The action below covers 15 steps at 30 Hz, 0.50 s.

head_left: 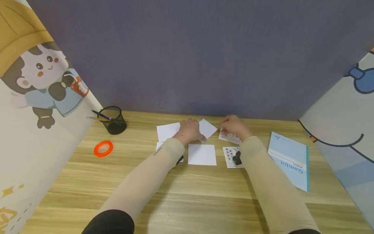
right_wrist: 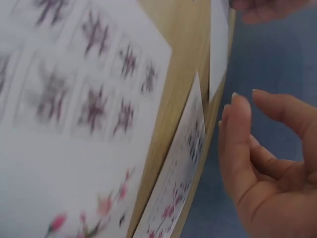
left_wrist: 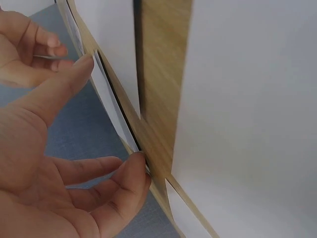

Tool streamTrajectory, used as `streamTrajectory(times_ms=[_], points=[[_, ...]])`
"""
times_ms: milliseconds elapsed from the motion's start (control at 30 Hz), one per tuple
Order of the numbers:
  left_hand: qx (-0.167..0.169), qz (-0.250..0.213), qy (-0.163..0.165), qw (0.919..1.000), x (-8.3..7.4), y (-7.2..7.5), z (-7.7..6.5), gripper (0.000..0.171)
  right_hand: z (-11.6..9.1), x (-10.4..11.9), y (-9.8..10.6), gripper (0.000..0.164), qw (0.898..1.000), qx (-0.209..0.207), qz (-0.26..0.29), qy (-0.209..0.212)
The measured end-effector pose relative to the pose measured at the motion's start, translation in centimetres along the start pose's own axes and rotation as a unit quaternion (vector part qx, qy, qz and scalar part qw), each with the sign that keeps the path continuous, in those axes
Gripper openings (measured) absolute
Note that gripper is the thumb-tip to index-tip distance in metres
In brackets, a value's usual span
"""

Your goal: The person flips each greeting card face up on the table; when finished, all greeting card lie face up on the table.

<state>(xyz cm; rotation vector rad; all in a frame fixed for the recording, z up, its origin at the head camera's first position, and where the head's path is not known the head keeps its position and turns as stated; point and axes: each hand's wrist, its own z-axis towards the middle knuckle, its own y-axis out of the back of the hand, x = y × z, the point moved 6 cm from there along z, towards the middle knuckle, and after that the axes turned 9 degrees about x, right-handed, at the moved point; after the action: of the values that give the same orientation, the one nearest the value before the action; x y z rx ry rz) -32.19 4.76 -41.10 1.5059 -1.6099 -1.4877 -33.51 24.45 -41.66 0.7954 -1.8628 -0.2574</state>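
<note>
My left hand (head_left: 190,130) holds a blank white card (head_left: 208,129), turned at an angle in the back row. In the left wrist view, the thumb and fingertips grip opposite edges of that card (left_wrist: 110,101). Over the back-right printed card (head_left: 229,136) is my right hand (head_left: 235,126). Its thumb and fingers (right_wrist: 240,116) are bent and apart with nothing between them in the right wrist view. A second printed card (head_left: 230,158), with dark characters and pink blossoms, lies nearer, partly behind the right forearm. Other blank cards (head_left: 202,155) lie around the left hand, one largely hidden by the sleeve.
A light blue booklet (head_left: 287,159) marked "Gambit" lies at the right. At the left are a black mesh cup (head_left: 117,125) with pens and an orange ring (head_left: 103,149). A grey-blue panel (head_left: 198,65) stands along the table's back edge, with printed walls at both sides.
</note>
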Motion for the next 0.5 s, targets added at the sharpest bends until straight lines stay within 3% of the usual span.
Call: streamTrajectory(times_ms=[300,500], points=[[0.003,0.002,0.001,1.0000,0.2,0.0,0.0,0.078,0.9,1.4,-1.3,0.042,0.997,-0.032,-0.075,0.009],[0.011,0.011,-0.004,0.9999,0.0,-0.1,0.1,0.076,1.2,1.8,-1.7,0.050,0.993,-0.034,-0.112,0.018]])
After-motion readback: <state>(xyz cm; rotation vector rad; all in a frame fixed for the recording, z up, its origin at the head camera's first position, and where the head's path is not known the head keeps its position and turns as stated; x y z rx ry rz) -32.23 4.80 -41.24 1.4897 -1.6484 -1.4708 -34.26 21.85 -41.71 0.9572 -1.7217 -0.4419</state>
